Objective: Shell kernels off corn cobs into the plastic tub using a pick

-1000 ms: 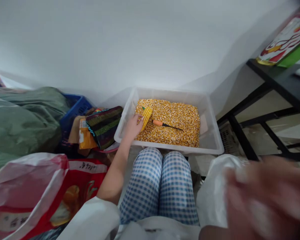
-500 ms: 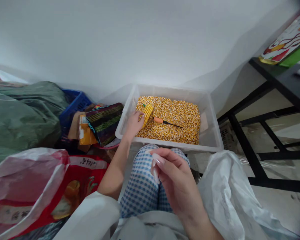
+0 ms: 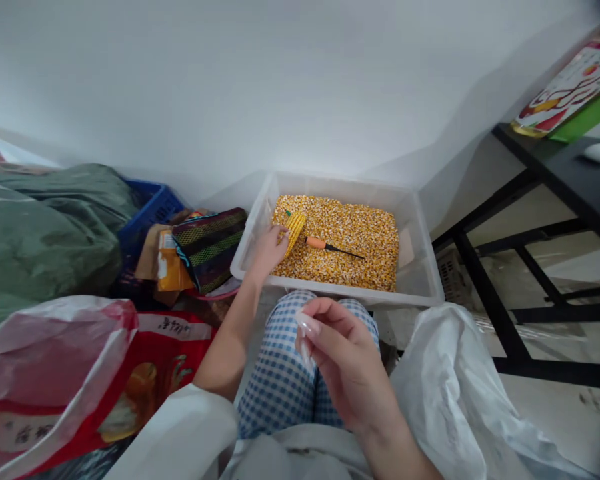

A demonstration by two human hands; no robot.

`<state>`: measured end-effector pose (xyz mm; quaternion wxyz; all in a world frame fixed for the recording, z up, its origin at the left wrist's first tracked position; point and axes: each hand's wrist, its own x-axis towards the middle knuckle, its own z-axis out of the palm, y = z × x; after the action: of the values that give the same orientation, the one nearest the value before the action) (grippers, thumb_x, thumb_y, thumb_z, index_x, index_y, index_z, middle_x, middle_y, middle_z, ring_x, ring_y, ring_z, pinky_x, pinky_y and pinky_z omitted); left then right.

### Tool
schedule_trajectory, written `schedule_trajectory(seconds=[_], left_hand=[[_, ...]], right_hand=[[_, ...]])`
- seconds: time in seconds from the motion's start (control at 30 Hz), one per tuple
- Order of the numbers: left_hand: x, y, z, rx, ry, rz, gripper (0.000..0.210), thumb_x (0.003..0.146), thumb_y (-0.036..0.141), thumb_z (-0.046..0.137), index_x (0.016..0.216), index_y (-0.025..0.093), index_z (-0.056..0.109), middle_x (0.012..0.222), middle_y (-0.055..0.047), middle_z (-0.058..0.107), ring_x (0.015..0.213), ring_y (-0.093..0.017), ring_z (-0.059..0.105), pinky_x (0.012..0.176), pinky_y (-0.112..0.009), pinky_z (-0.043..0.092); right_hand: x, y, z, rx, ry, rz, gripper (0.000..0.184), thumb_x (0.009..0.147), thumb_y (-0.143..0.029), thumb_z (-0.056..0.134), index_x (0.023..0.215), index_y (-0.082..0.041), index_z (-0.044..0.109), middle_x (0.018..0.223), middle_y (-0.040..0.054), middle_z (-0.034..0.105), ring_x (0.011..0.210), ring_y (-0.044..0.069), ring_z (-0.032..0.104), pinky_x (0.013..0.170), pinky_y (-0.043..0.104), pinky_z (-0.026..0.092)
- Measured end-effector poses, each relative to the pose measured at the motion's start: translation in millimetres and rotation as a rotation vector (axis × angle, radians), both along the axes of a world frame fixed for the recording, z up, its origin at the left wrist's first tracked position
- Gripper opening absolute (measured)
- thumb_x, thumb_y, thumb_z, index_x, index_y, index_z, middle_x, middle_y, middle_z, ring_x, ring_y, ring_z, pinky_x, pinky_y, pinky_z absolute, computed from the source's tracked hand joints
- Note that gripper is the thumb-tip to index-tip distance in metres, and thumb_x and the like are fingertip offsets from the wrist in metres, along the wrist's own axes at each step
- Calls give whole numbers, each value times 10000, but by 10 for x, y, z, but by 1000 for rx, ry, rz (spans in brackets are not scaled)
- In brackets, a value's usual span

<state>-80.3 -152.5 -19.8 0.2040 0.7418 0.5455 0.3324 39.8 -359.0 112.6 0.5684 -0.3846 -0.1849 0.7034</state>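
My left hand (image 3: 271, 249) reaches into the clear plastic bin (image 3: 340, 295) and grips the side of a yellow corn cob (image 3: 295, 230). A small green bit shows at the cob's far end. Beneath it lies a bed of loose corn kernels (image 3: 360, 223). Just right of the cob, a screwdriver (image 3: 316, 243) with an orange handle and thin dark shaft rests on the kernels. Above my lap hovers my right hand (image 3: 343, 353), fingers curled and thumb pinched against them. Whatever is between those fingertips, if anything, is hidden.
At left stand a red and white bag (image 3: 175, 347), a dark mesh pouch (image 3: 213, 247) and a blue crate (image 3: 155, 203) under green sheeting (image 3: 55, 220). A white sack (image 3: 445, 387) and a black metal frame table (image 3: 490, 293) flank the right. A wall rises behind the bin.
My right hand has shifted slightly to the left, still pinched. The left hand stays on the corn cob, and the view has moved slightly.
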Motion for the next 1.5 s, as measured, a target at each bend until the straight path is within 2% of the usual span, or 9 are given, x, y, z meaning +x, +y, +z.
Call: schedule_trajectory(seconds=[0.6, 0.73, 0.8, 0.87, 0.97, 1.1, 1.17, 1.33, 1.5], left_hand=[[-19, 30, -25, -15, 34, -1, 278, 854, 299, 412, 1031, 182, 592, 1059, -81, 584, 903, -188, 568, 859, -311, 431], [-35, 30, -47, 9, 116, -14, 277, 863, 306, 391, 1005, 175, 590, 1036, -92, 587, 921, -199, 572, 845, -316, 436], [3, 68, -26, 31, 228, -35, 301, 872, 319, 369, 1032, 170, 576, 1047, -110, 589, 941, -214, 576, 842, -328, 433], [105, 178, 24, 6, 407, -37, 347, 868, 373, 372, 1059, 156, 564, 1047, -147, 596, 932, -255, 589, 809, -364, 441], [358, 499, 107, -77, 641, -42, 472, 819, 500, 424, 1061, 123, 570, 969, -196, 629, 909, -329, 604, 753, -412, 451], [621, 1023, 59, -183, 754, 4, 519, 739, 485, 558, 1081, 96, 587, 1029, -238, 628, 985, -363, 587, 773, -414, 449], [620, 1213, -48, -247, 770, 29, 524, 697, 481, 599, 1057, 100, 604, 1076, -240, 615, 1022, -362, 575, 797, -408, 445], [400, 1392, -231, -240, 725, -65, 583, 641, 557, 603, 1031, 122, 601, 1052, -215, 632, 995, -347, 590, 795, -377, 443], [319, 1447, -31, -199, 410, 15, 503, 676, 554, 582, 981, 154, 561, 988, -155, 640, 957, -299, 592, 785, -338, 432]], right_hand=[[3, 50, -81, 96, -1, 7, 276, 781, -415, 616, 668, -174, 545, 630, -4, 481, 552, 101, 403, 525, 239, 331], [407, 365, -284, 247, -284, -213, 343, 752, -344, 645, 564, -180, 409, 632, -18, 468, 620, 106, 435, 616, 240, 365], [772, 720, -460, 331, -576, -425, 302, 723, -328, 661, 615, -186, 417, 688, -23, 493, 648, 105, 448, 649, 237, 370], [1142, 1175, -654, 337, -881, -456, 239, 719, -359, 646, 759, -189, 483, 727, -19, 513, 650, 113, 463, 638, 236, 376], [1472, 1870, -933, 233, -1258, -154, 410, 741, -391, 610, 1054, -159, 482, 818, 15, 568, 645, 126, 502, 598, 234, 386], [1330, 2443, -1293, 321, -1631, 568, 372, 745, -421, 630, 969, -126, 590, 872, 65, 629, 734, 160, 557, 635, 233, 395], [1156, 2540, -1469, 451, -1696, 761, 407, 753, -447, 621, 1021, -141, 601, 931, 71, 643, 799, 181, 576, 657, 234, 401], [951, 2538, -1774, 571, -1966, 821, 368, 714, -392, 647, 1011, -174, 640, 964, 79, 662, 863, 225, 597, 692, 256, 405], [926, 2488, -1808, 603, -1947, 861, 295, 714, -339, 609, 944, -159, 647, 927, 89, 666, 808, 212, 600, 660, 250, 407]])
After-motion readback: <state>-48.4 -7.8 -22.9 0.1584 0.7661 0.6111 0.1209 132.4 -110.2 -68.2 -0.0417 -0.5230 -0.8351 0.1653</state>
